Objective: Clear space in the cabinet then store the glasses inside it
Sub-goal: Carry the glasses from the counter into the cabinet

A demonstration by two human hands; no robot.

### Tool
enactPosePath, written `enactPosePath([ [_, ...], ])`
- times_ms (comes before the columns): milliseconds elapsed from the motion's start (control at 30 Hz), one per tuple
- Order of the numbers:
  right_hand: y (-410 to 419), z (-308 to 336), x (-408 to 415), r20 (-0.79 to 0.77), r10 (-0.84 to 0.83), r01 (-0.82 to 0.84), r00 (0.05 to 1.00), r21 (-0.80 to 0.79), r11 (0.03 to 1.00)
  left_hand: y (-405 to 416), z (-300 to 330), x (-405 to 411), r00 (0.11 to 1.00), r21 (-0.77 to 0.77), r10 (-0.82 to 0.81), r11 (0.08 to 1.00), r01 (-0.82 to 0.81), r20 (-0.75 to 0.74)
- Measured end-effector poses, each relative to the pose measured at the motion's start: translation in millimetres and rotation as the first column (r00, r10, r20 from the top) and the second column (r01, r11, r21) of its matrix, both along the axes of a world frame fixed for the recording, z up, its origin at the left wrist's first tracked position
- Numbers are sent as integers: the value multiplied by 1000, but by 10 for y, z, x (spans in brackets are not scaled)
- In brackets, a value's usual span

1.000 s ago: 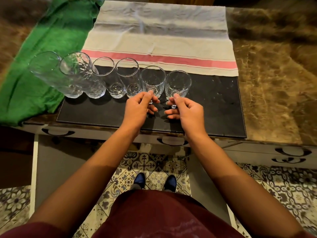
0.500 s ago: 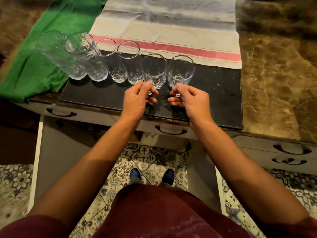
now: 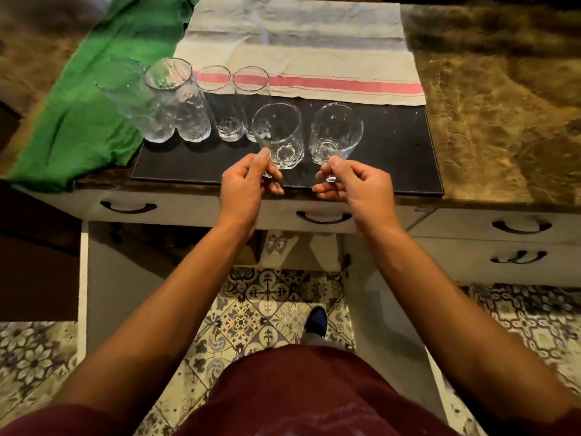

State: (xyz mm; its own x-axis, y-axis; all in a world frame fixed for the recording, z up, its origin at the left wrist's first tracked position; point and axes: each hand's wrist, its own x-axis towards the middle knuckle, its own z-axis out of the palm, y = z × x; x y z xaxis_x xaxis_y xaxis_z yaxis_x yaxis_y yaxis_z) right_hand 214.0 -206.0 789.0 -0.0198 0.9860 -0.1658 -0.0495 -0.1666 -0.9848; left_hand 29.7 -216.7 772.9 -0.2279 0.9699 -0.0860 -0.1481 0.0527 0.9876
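Two clear stemmed glasses are lifted off the black mat [image 3: 393, 152]. My left hand [image 3: 248, 187] pinches the stem of the left stemmed glass [image 3: 278, 133]. My right hand [image 3: 358, 187] pinches the stem of the right stemmed glass [image 3: 336, 133]. Both bowls tilt away from me over the mat's near edge. Behind them stand two narrow tumblers [image 3: 224, 105] and two taller textured tumblers [image 3: 177, 99] in a row at the mat's left end. Below the counter both cabinet doors hang open, and the inside is mostly hidden by the counter.
A green cloth [image 3: 94, 111] lies left of the mat, and a white towel with a pink stripe [image 3: 298, 51] lies behind it on the brown marble counter [image 3: 503, 121]. Drawers with dark handles [image 3: 323, 217] front the counter. Open doors flank my legs above patterned floor tiles.
Both hands have lifted the two stemmed glasses off the mat and drawn them toward me, away from the row. The other tumblers stay in place.
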Motion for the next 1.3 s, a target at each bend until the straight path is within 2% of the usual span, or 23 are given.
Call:
enactPosePath([
  [500,-1327,-108,-502,-51,-98,95,994,-51,994,-1102,-107,-589,990,-122,-130,985,123,-51],
  [733,-1618,-258,-388,-35,-79,76,996,-87,993,-1422,-183,-426,991,-158,-136,978,134,-5],
  [933,-1757,-492,-132,-42,-34,28,999,-142,989,-1664,-351,-209,979,-203,-178,967,155,-101],
  [1300,-1990,-1019,317,35,51,-43,998,-185,982,-1986,-904,206,981,-269,-154,956,117,-121],
])
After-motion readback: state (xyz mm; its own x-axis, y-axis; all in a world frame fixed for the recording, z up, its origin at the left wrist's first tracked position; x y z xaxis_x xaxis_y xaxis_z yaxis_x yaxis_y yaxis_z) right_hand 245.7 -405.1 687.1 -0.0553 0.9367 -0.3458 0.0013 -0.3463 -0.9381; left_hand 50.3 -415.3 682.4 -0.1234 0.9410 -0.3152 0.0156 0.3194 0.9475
